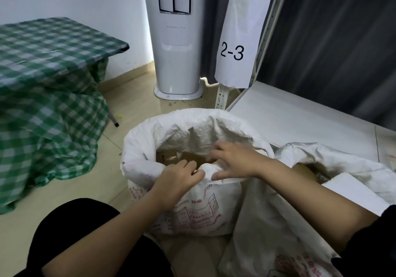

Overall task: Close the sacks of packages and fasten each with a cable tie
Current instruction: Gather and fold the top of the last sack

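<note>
The sack (pixel 192 201) stands upright, mouth open upward — both hands, left (pixel 179 177) and right (pixel 233 161), grip its near rim.

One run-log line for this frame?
stage: gathering rim | left hand: grips sack near rim | right hand: on rim | sack: open | cable tie: not seen

Woven plastic sack (pixel 192 201), matt and crinkled; brown cardboard boxes (pixel 169 158) inside it. Left of the sack, checked cloth (pixel 49 79); beneath it, glossy floor tiles (pixel 132 96).
</note>
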